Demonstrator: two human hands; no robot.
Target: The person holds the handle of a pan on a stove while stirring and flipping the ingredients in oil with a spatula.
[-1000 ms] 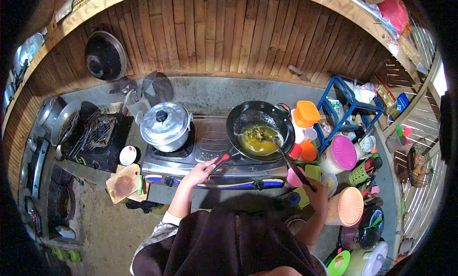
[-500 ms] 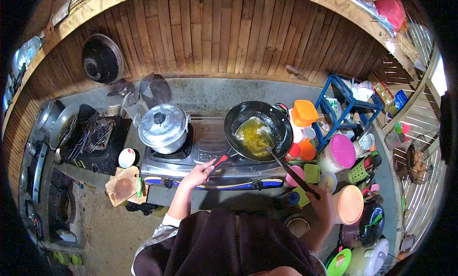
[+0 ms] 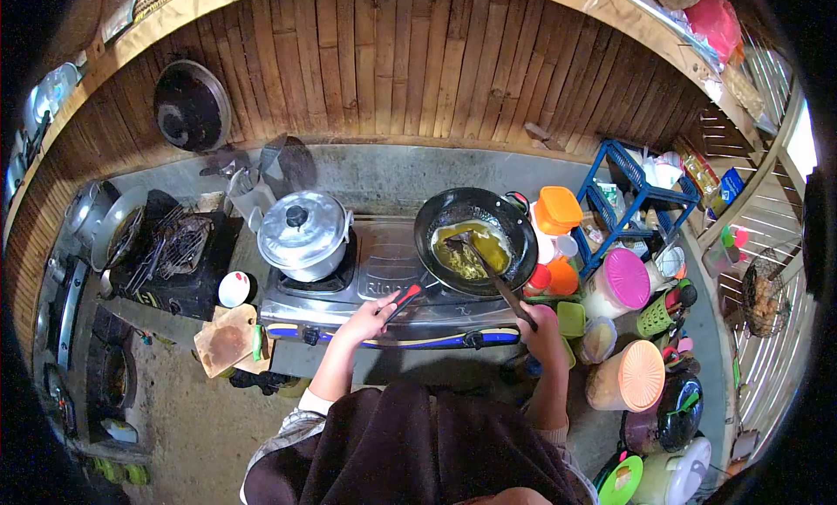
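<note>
A black wok (image 3: 433,215) rests on the right side of the silver gas stove (image 3: 384,256). Yellow oil (image 3: 493,254) pools in it, with pale shredded bits (image 3: 462,265) at the lower left of the oil. My left hand (image 3: 373,320) is closed round the wok's red and black handle (image 3: 404,300). In my right hand (image 3: 544,330), the fingers wrap the dark handle of a spatula (image 3: 499,282). Its blade dips into the oil near the middle of the wok and is partly covered by the food.
A lidded aluminium pot (image 3: 301,235) occupies the left burner. A cutting board (image 3: 228,339) with a green-handled knife (image 3: 257,341) lies left of the stove. Tubs, an orange container (image 3: 558,210) and a blue rack (image 3: 643,187) crowd the right. A grill rack (image 3: 179,243) sits far left.
My right hand has moved left and up, bringing the spatula blade further into the wok. The pale bits have shifted and spread in the oil. My left hand keeps its hold.
</note>
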